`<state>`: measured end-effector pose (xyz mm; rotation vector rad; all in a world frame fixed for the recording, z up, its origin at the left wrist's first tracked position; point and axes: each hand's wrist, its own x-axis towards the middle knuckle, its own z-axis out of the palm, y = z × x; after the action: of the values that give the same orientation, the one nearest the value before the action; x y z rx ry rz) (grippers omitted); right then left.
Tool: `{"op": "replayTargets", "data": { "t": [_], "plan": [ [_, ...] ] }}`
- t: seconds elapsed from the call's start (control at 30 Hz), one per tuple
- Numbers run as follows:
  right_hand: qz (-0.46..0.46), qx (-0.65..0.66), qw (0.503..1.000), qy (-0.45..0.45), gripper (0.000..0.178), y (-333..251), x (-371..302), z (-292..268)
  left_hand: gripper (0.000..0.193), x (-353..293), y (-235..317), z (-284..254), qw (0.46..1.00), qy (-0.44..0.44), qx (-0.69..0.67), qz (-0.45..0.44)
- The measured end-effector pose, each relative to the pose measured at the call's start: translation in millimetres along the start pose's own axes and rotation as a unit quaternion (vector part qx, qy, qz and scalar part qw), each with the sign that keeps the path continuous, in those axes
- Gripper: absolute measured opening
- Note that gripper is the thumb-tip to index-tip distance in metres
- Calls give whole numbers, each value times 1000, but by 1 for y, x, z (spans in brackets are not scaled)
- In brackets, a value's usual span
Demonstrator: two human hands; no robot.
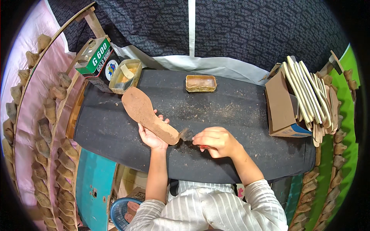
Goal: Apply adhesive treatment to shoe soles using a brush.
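Note:
My left hand point(153, 138) is closed around a brown shoe sole point(140, 107), holding it up over the table with the rounded wide end pointing away to the left. The sole's face is rough and dusty brown. At its narrow heel end, my right hand point(216, 142) grips a brush-like tool point(187, 134) with a bit of red at its handle. The tool's dark head is smeared by motion and is right at the heel edge; whether it touches cannot be made out.
On the black-covered table point(235, 150) lie scattered shavings. A rectangular dish point(200, 83) stands at the back, a tub point(126, 76) and green-and-black can point(94, 63) at back left. A cardboard box point(280, 104) of upright soles stands right. Shoe lasts point(42, 146) line racks on both sides.

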<state>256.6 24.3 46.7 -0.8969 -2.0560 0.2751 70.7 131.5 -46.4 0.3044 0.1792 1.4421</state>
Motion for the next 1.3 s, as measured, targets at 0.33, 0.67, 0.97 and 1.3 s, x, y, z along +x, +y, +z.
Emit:
{"op": "replayTargets", "data": {
  "t": [0.33, 0.67, 0.97, 1.3],
  "plan": [
    [-10, 44, 999, -12, 31, 1, -1, 1, 53, 1, -2, 2, 999, -16, -34, -22],
    [-26, 78, 996, -28, 30, -4, 0, 5, 53, 1, -2, 2, 999, -8, -24, -21],
    [12, 26, 998, 63, 31, -4, 1, -6, 54, 0, -3, 6, 999, 2, -40, -30],
    [-8, -41, 996, 84, 32, -1, 3, -8, 54, 0, -5, -5, 996, -38, -29, -73]
  ]
}}
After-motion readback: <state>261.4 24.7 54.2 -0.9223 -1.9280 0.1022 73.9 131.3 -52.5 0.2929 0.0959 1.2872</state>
